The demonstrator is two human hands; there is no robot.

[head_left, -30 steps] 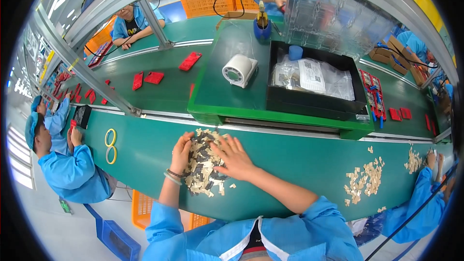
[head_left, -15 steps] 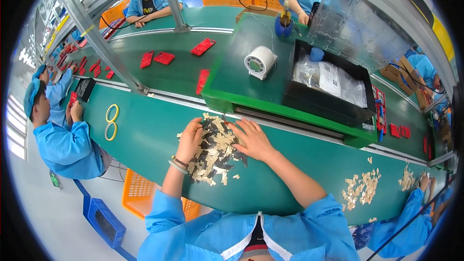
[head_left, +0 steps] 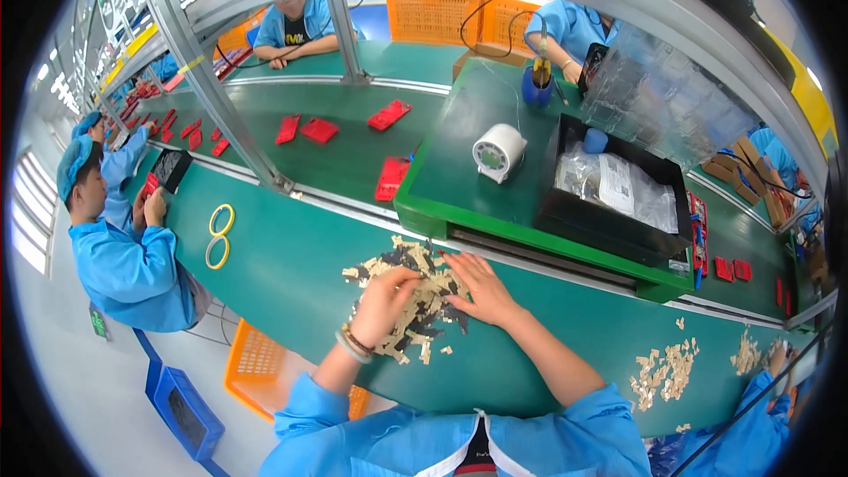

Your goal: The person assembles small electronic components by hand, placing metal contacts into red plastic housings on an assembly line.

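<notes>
A loose pile of small cream and black flat pieces (head_left: 408,336) is spread on the green bench top. My left hand (head_left: 382,307), with bracelets at its wrist, is over the left and middle of the pile. Its fingers are drawn together in a pinch, and whatever is between them is too small to make out. Against the pile's right edge rests my right hand (head_left: 486,293), fingers stretched out and thumb apart, touching some pieces. A tiny reddish bit shows by its fingertips.
Yellow tape rings (head_left: 221,220) lie left on the bench (head_left: 283,256). Beyond runs a belt with red phone-case-like parts (head_left: 389,115). A green stand holds a small white fan (head_left: 498,153) and a black bin (head_left: 618,221). More cream pieces (head_left: 664,374) lie right. Co-workers sit around.
My left hand has moved from the pile's left edge inward over it, and its fingers have closed together. My right hand stays at the right edge. The whole view has shifted slightly.
</notes>
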